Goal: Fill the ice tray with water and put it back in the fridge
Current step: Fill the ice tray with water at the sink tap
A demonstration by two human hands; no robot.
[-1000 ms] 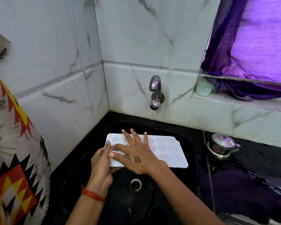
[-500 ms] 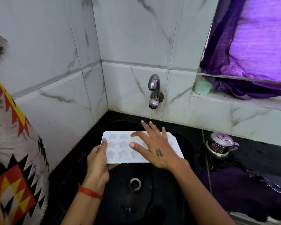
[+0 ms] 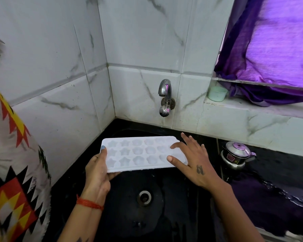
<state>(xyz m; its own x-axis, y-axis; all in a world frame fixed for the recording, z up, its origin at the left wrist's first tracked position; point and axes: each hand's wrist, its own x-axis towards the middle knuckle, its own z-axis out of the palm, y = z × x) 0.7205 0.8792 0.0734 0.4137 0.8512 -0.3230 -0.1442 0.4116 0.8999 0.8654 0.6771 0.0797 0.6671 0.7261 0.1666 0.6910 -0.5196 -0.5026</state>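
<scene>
A white ice tray [image 3: 136,152] with star and flower shaped cells is held level over the black sink [image 3: 129,215]. My left hand [image 3: 97,173] grips its left end, thumb on top and fingers underneath. My right hand [image 3: 193,159] lies flat with fingers spread over the tray's right end, covering that corner. A chrome tap [image 3: 165,97] sticks out of the tiled wall just above and behind the tray. No water is running from it.
The sink drain [image 3: 144,197] lies below the tray. A small steel kettle [image 3: 236,154] stands on the wet black counter at the right. A pale green cup [image 3: 217,93] sits on the window ledge under a purple curtain [image 3: 273,49]. A patterned cloth [image 3: 12,172] hangs at the left.
My right hand has slid from the tray's left part across to its right end, uncovering the cells. The tray has risen slightly while my left hand kept its grip.
</scene>
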